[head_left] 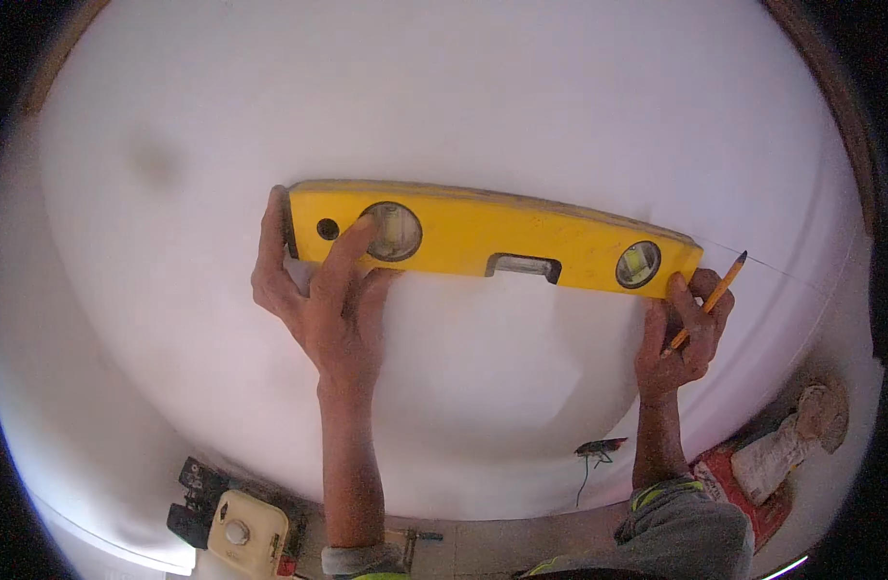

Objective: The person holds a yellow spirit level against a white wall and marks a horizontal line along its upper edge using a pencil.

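A yellow spirit level (pixel 454 232) lies against a broad white wall (pixel 463 87), its right end a little lower in view than its left. Around the left end is my left hand (pixel 323 309), thumb and fingers closed on it, one finger next to the round vial. My right hand (pixel 684 329) grips the lower corner of the right end. That same hand also holds a yellow pencil (pixel 711 307), its dark tip pointing up and right. Beyond the right end, a thin dark line (pixel 787 272) runs on across the wall.
Low on the wall is a small dark fitting (pixel 601 449) with a thin wire hanging from it. At the lower left stands a machine with a cream tank (pixel 248 534). A red and whitish bag (pixel 744 483) lies at the lower right. Brown edging (pixel 835 87) borders the upper right.
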Available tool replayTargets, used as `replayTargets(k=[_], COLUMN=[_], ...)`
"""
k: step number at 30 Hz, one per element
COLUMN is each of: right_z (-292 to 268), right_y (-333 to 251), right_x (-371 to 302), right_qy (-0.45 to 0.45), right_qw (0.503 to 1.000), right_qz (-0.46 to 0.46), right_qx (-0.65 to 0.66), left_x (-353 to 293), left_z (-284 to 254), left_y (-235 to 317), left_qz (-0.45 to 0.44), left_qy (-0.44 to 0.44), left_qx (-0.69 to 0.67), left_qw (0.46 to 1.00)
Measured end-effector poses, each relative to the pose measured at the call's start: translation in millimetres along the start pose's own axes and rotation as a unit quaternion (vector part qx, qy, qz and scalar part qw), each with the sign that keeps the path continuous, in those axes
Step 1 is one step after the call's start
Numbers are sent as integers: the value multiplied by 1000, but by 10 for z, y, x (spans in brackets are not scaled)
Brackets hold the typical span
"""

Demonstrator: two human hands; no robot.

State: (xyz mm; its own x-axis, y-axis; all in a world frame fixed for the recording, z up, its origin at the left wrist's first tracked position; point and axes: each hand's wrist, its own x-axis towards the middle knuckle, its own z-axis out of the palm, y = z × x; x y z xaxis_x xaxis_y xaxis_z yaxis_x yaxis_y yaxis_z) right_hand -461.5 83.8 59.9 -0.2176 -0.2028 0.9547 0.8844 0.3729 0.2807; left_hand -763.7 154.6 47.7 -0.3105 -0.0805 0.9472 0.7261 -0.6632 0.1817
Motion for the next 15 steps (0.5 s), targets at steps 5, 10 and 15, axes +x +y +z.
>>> replayTargets(k=[5,10,15], right_z=[8,49,55], right_y=[39,44,19], right_x=[-31,-25,9], right_qy=[-2,4,3], right_qw=[1000,1000,1000], right_qz=[-9,-13,-18], right_qx=[-9,6,3], left_x=[-31,-4,0], left_z=[65,4,-1], left_y=[-8,-40,-68], left_qz=[1,19,27], left_qy=[7,-25,-14], left_qx=[-23,20,28], left_qw=[1000,999,999])
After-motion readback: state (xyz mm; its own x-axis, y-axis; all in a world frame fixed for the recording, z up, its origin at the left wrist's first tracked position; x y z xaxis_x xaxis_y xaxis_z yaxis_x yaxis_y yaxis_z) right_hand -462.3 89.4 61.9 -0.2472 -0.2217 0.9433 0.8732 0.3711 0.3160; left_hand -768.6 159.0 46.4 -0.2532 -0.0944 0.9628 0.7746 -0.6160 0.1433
